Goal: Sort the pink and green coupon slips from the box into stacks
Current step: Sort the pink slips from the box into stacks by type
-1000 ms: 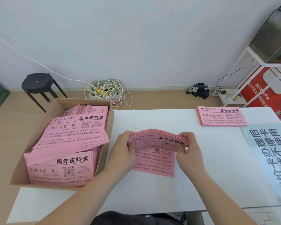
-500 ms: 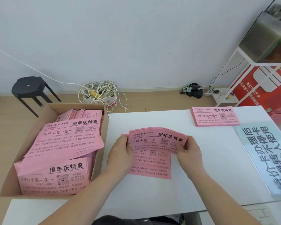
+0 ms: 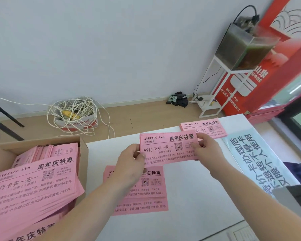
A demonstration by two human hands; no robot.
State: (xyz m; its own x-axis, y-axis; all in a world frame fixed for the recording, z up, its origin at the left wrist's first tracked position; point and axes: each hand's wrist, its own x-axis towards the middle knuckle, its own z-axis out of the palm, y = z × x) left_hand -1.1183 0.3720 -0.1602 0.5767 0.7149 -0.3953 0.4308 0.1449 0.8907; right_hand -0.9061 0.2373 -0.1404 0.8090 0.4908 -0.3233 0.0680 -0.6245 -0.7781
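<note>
A bundle of pink coupon slips [image 3: 165, 146] hangs above the white table [image 3: 198, 197]. My left hand [image 3: 130, 164] pinches its left edge and my right hand [image 3: 205, 146] pinches its right edge. Below it, a few pink slips [image 3: 146, 192] lie loose on the table, partly hidden by my left hand. A neat pink stack [image 3: 205, 128] sits at the table's far right. The cardboard box [image 3: 42, 145] at the left is full of pink slips [image 3: 33, 185]. No green slips show.
A pale blue printed sheet [image 3: 254, 164] lies along the table's right side. On the floor behind are a tangle of white cord [image 3: 75, 113], a dark cloth pile [image 3: 178, 99], a white stand with a tank [image 3: 240, 47] and a red sign [image 3: 247, 87].
Both hands have lifted the pink bundle off the loose slips and carried it up and right, toward the far stack. The view has swung to the right.
</note>
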